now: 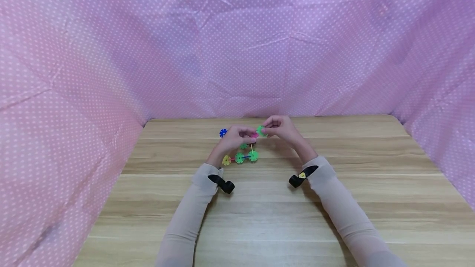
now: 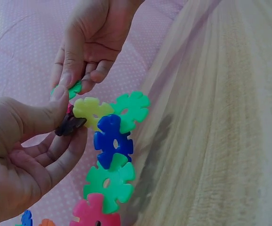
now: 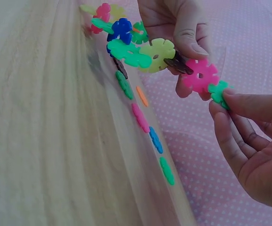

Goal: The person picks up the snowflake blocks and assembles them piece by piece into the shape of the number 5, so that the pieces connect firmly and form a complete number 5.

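One pale wood-grain tabletop (image 1: 259, 217) lay below two bare hands. The left hand (image 1: 234, 138) grasped a multicoloured chain of slotted, flower-shaped plastic discs (image 2: 106, 153), which hung toward six o'clock in the head view. The right hand (image 1: 283, 131) pinched a bright green flower-shaped plastic disc (image 3: 217, 92) at the chain's tip, four o'clock of a pink flower-shaped plastic disc (image 3: 200, 76); full seating could not be told. The chain was probably light, stiff and smooth, its joints liable to twist; flat faces beside the joint suited gripping. Only the right wrist view showed an orange plastic disc (image 3: 142, 96) lying on the tabletop.
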`<control>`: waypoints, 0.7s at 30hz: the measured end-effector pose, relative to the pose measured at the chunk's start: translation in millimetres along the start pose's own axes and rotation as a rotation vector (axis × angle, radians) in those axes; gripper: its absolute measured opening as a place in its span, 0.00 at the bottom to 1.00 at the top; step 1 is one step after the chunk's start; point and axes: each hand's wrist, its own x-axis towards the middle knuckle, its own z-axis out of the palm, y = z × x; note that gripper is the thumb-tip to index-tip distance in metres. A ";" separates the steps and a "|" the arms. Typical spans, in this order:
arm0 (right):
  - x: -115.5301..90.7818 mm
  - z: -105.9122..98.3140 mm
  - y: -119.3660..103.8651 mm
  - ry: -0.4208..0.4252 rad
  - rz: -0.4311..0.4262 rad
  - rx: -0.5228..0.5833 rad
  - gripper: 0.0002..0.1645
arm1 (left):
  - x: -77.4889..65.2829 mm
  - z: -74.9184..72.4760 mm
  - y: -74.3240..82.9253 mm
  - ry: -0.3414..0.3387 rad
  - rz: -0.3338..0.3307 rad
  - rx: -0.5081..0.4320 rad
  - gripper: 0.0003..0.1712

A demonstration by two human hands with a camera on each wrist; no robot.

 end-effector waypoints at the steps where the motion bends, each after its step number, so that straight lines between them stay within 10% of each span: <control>1: 0.0 0.9 0.8 0.004 -0.007 0.005 0.13 | 0.4 0.9 -0.6 0.007 -0.005 -0.011 0.16; 21: -2.7 1.0 3.6 -0.019 0.007 0.062 0.14 | -3.5 4.9 4.0 0.037 0.023 -0.009 0.11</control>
